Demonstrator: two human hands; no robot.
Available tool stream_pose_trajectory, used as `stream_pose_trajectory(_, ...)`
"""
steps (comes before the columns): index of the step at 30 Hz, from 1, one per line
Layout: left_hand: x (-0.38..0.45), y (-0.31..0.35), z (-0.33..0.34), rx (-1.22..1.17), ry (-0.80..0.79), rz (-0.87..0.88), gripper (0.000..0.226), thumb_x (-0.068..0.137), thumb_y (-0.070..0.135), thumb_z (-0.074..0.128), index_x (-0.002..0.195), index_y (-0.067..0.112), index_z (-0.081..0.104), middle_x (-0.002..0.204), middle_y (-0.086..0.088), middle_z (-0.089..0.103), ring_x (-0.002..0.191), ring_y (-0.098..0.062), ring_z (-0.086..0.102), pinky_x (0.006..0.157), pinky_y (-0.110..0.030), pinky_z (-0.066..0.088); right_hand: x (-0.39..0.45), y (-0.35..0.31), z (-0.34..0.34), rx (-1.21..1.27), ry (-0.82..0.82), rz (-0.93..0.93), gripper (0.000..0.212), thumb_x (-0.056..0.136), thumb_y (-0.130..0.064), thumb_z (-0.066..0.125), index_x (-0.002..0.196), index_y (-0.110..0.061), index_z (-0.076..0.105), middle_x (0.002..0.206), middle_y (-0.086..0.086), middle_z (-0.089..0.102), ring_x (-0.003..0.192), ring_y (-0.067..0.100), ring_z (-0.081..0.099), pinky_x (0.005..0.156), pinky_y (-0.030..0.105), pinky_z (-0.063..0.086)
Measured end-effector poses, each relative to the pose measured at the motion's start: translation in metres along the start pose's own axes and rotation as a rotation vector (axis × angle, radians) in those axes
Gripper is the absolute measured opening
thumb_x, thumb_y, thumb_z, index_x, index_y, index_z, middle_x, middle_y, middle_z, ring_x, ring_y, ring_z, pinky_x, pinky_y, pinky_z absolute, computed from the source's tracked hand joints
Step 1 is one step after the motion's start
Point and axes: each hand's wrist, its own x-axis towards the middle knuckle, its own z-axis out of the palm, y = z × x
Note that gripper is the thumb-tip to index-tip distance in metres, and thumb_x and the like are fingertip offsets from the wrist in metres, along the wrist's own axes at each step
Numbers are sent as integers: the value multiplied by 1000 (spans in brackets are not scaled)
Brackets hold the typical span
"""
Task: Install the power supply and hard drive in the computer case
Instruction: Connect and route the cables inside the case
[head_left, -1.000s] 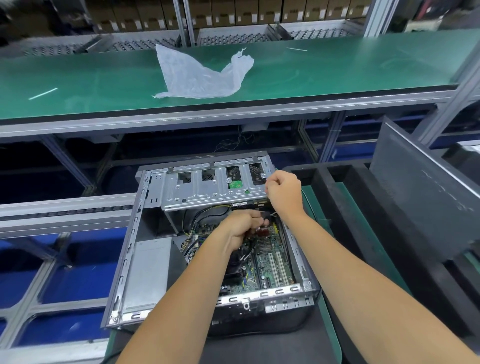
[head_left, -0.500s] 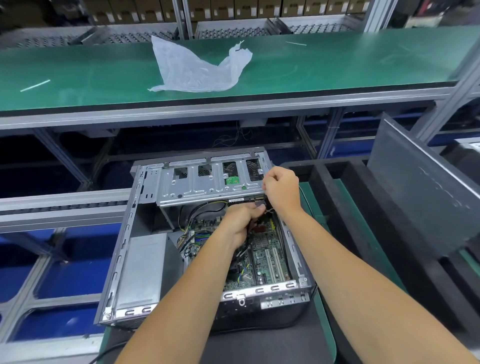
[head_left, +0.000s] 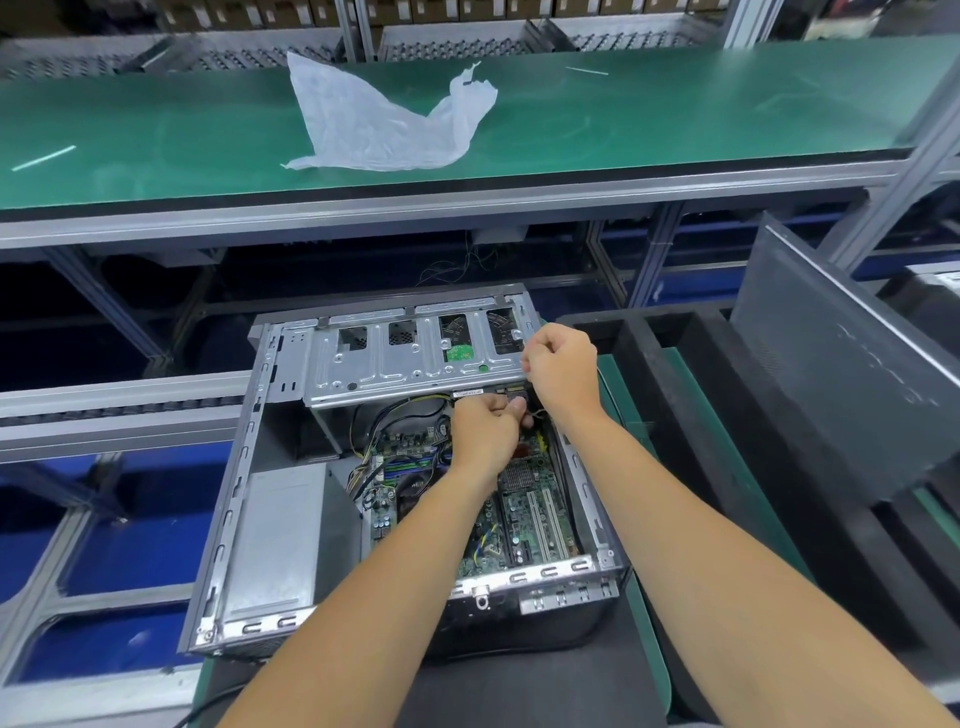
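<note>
- The computer case (head_left: 249, 519) lies open on its side in front of you, with the power supply (head_left: 275, 540) seated in its near-left corner.
- Your left hand (head_left: 485, 431) pinches a small cable (head_left: 537, 414) beneath the drive cage (head_left: 415, 358).
- Your right hand (head_left: 563, 366) curls its fingers on the cage's right edge.

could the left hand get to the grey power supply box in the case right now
Probably yes: the power supply box lies uncovered in the case's near left corner, nothing on top of it. But the left hand is busy pinching a cable.
</note>
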Motion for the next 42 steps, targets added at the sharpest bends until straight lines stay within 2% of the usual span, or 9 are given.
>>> stream_pose_trajectory(3,-1,0,2,49,23,28,26,96,19,56,71,16,62,63,4,65,58,-11,51,53,-23,38,0,1,1,4,1,5,21,86,5,47,72,10,62,76,19,64,70,21,54,68,45,52)
stream_pose_trajectory(11,-1,0,2,179,89,68,30,96,25,55,72,8,64,58,4,63,45,-5,48,49,-25,35,-1,1,0,22,-2,9,19,84,5,47,71,10,60,75,21,63,69,22,53,68,47,52)
stream_pose_trajectory(15,0,-1,1,323,116,134,28,94,23,58,73,6,65,66,-8,68,57,-21,54,54,-29,40,-2,2,0,33,-4,6,18,83,6,45,72,14,57,77,29,60,69,25,50,67,51,52)
stream_pose_trajectory(20,1,-2,0,373,101,127,15,91,23,62,84,12,67,73,-4,69,71,-21,62,58,-27,39,-2,2,-1,66,2,42,20,83,5,45,71,7,60,72,18,63,70,25,56,71,51,54)
stream_pose_trajectory(25,-1,0,0,394,119,170,24,89,28,65,70,15,59,61,1,59,54,-11,49,49,-21,30,-1,2,-1,77,7,56,20,83,6,45,70,8,60,71,17,64,70,24,57,72,52,55)
stream_pose_trajectory(29,0,0,-1,393,131,168,34,88,31,67,66,5,60,55,-6,57,51,-19,46,46,-26,29,-1,3,-2,93,7,65,21,84,5,46,70,7,61,72,18,65,70,24,58,72,51,55)
stream_pose_trajectory(33,2,2,-2,415,196,136,41,84,32,72,52,18,51,44,7,47,39,-3,40,43,-24,25,-1,2,-2,86,1,73,20,84,4,45,71,8,60,75,22,64,69,24,55,71,50,54)
stream_pose_trajectory(38,-1,5,3,450,255,178,50,84,26,72,46,17,41,39,5,37,39,-9,30,42,-27,20,-2,3,-2,81,-10,66,17,83,4,45,75,12,57,79,30,62,69,23,51,69,52,54)
stream_pose_trajectory(42,-3,4,6,487,262,169,47,86,22,68,48,11,43,42,0,38,41,-14,31,43,-27,19,-2,4,-2,80,-10,54,18,84,5,45,75,12,58,78,28,62,69,24,51,68,52,53)
